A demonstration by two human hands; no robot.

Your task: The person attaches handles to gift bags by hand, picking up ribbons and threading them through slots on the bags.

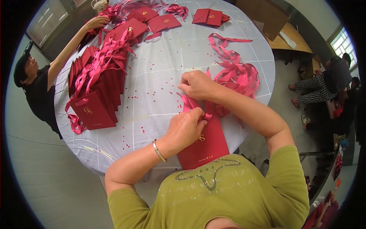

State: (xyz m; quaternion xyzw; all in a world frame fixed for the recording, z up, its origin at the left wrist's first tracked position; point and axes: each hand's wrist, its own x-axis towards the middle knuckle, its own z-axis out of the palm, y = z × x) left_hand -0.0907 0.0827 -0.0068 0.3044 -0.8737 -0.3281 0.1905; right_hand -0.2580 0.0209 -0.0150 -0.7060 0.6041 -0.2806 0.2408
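Note:
A flat red paper gift bag with a gold emblem lies at the table's near edge, its lower end against my shirt. My left hand is closed in a pinch at the bag's upper end, gripping a pink ribbon there. Just beyond it my right hand is closed, thumb against fingers, with the ribbon's end at its fingertips. My fingers partly hide how the ribbon runs through the bag. Right of my right hand lies a loose heap of pink ribbons, partly behind my forearm.
Red bags with ribbons stand in a long row at the left. Flat red bags lie at the back, with a small stack farther right. Red paper dots scatter over the white-covered table. A person reaches in from the left.

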